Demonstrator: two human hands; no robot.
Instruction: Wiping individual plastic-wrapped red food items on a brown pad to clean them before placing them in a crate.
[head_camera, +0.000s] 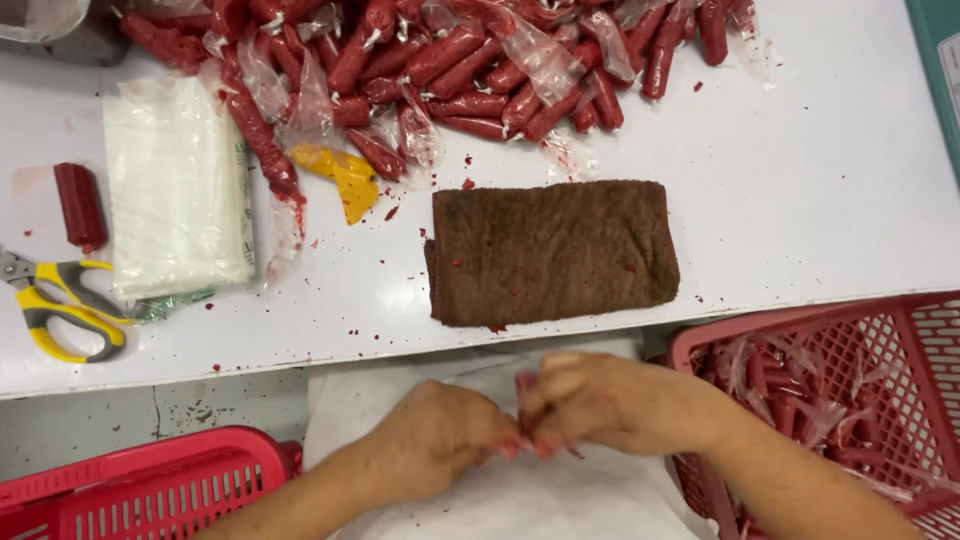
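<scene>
Two red plastic baskets (150, 485), one brown folded towel (552, 250), one pair of yellow-handled scissors (62, 305), one stack of clear bags (175, 185), one yellow scrap (345, 178), and a heap of red sticks (450, 60) too many to count.

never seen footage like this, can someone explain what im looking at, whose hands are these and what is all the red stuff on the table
This is one picture from a camera worn on a person's head, looking down at their own bare hands. There is no machine. The left hand and right hand meet over a white cloth on the lap, pinching something small and reddish; it is too blurred to tell what. On the white table lie a pile of red sticks in clear wrappers, a folded brown towel, a stack of clear bags and yellow-handled scissors. A red basket on the right holds more wrapped sticks; another red basket sits on the left.
</scene>
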